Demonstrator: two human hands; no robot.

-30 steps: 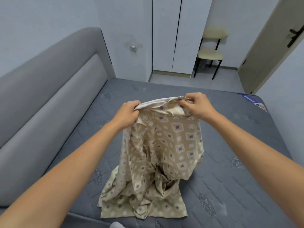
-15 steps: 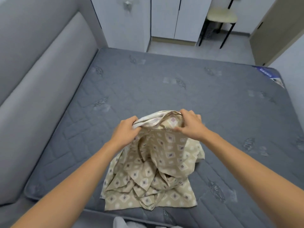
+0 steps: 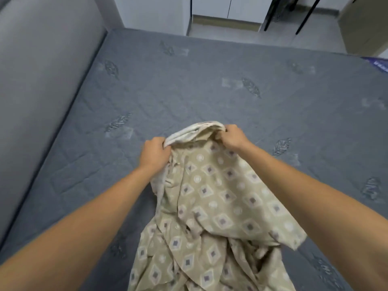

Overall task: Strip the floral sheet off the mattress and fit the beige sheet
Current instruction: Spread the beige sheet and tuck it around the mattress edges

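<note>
Beige diamond-patterned cotton sheet (image 3: 212, 198) is pinched along its bunched top hem by both hands: left hand (image 3: 154, 153) fisted on the left end, right hand (image 3: 232, 137) curled over the right end. Compared with a second ago, the hem has been brought lower and nearer the body; more cloth is now piled on the near edge of the grey quilted mattress (image 3: 210, 80). Mattress is seen bare, no floral sheet in view, so stripping is judged done. Fitting not yet begun: sheet is unspread.
</note>
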